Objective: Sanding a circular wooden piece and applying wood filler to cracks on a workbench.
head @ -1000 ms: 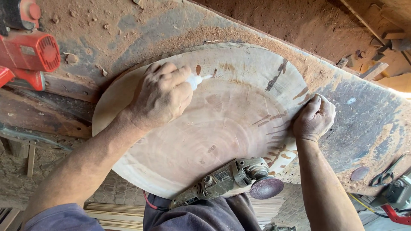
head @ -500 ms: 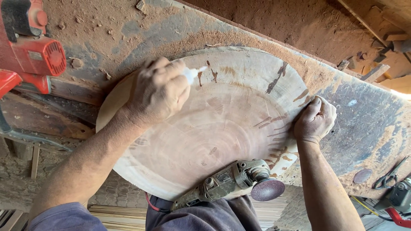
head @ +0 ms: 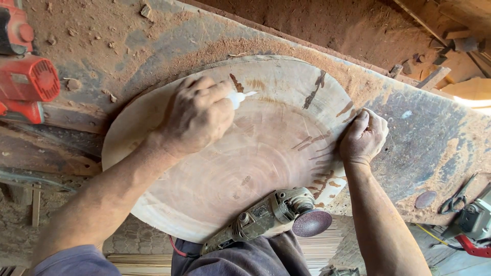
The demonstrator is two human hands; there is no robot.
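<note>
We saw a round wooden slab point(head: 245, 168) filling the middle of the frame, lying on a dusty workbench point(head: 419, 138) strewn with reddish sawdust. Dark streaks and cracks marked the slab near its upper and right edges.

The left hand point(head: 197, 115) lay over the upper left part of the slab, fingers curled tight around a small white nozzle bottle point(head: 239, 97). Only the bottle's tip showed past the knuckles, pointing right and just touching or hovering over the wood beside a dark crack; we could not tell which.

The right hand point(head: 364, 137) sat at the slab's right edge, closed in a fist. It gripped the rim, fingers curled under, thumb side up. We could not tell whether anything else was in it.

An angle grinder point(head: 271, 217) rested on the slab's lower edge, near the bottom centre of the frame, untouched by either hand. Its dark red sanding disc point(head: 312, 223) hung out past the rim to the right, and a red cord ran off from its tail at lower left.

At the upper left of the frame stood a red power tool point(head: 25, 76). At the lower right lay a loose disc point(head: 425, 199), pliers point(head: 455, 199) and part of another grey and red tool point(head: 473, 225).
</note>
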